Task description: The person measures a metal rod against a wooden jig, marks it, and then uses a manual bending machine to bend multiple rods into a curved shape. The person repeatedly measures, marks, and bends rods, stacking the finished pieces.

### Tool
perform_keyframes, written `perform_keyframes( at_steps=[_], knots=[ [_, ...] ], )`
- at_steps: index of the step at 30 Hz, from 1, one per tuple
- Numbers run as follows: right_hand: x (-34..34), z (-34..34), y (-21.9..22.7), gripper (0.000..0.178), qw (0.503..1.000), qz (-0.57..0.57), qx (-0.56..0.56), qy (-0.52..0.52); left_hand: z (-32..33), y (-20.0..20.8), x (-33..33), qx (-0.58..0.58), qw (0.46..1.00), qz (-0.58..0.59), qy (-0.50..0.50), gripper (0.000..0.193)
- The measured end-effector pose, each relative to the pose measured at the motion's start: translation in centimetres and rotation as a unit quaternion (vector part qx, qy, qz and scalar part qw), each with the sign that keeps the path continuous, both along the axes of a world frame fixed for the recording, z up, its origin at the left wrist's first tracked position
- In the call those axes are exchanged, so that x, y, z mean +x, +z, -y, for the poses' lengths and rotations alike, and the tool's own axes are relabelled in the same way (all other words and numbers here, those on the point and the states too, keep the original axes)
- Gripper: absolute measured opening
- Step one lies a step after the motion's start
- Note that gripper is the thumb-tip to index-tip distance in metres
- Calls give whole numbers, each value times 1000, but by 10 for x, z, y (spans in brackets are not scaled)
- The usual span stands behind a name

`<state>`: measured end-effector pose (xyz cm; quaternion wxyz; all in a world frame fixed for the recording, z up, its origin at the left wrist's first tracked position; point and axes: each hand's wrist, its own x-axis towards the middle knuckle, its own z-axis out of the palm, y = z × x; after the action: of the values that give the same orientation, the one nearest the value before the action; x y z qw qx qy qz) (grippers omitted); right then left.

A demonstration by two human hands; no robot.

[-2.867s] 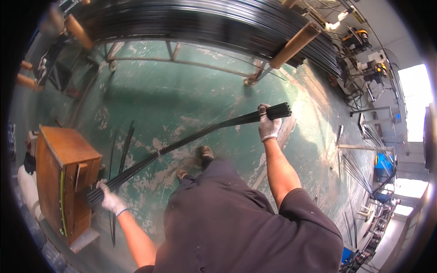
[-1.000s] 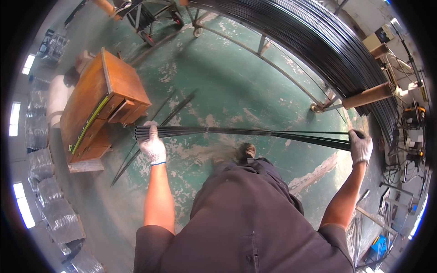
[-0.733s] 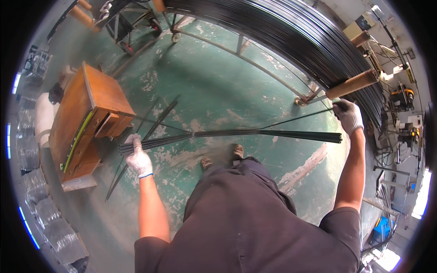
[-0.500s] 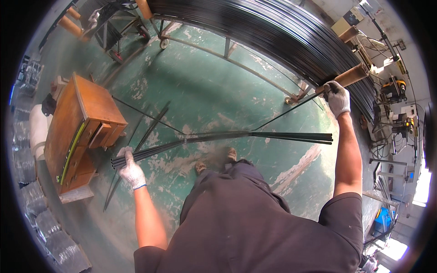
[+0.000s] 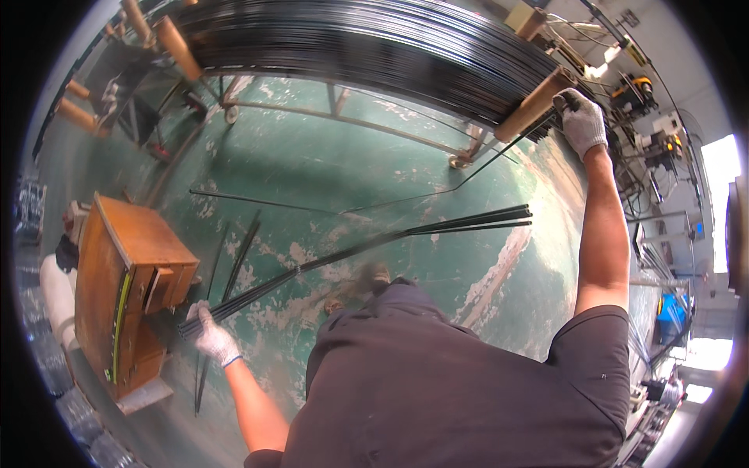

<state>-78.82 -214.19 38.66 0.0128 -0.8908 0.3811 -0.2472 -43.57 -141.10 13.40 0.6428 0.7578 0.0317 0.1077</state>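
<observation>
Holding a rod bundle in one hand and a single bent rod in the other

Left hand (image 5: 214, 339), in a pale glove, is clamping one end of a bundle of black rods (image 5: 351, 251), fingers wrapping around it close to the tips. The bundle is running slantwise in front of the person, over the green floor (image 5: 312, 160), and its far end is splaying into separate rods at the right.

Right hand (image 5: 581, 121), also gloved, is reaching out well apart from the left and gripping the end of a bent black rod (image 5: 499, 154). This rod is slanting down and leftward from the glove, turning at a bend, then passing beyond the bundle toward its other tip at the left. Its middle is showing faintly; the right fingertips are too small to read clearly. The glove is appearing just beside a brown post (image 5: 538, 101); cannot tell whether it is touching.

Beyond, a wheeled rack (image 5: 335, 117) is bearing a large stack of black rods (image 5: 351, 39), partly blurring. At the left, a wooden cabinet (image 5: 148, 234) is standing near the left hand, with loose rods (image 5: 243, 251) lying on the floor beside it.
</observation>
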Motion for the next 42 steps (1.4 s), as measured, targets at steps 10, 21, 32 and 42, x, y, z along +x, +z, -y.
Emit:
perform_keyframes(
  at_steps=[10,21,32,42],
  knots=[
    [-187,-39,22,16,979,27,-66,-193,1,-5,27,41,998,12,-46,26],
    [-446,-141,-20,40,819,-62,-87,-564,21,4,50,74,996,26,-53,24],
    [-561,-349,-99,55,555,-16,9,-831,1,-10,66,74,994,-38,-71,31],
    [-469,-375,-157,51,631,43,-48,-773,-1,-21,81,34,997,-56,-35,26]
  ],
)
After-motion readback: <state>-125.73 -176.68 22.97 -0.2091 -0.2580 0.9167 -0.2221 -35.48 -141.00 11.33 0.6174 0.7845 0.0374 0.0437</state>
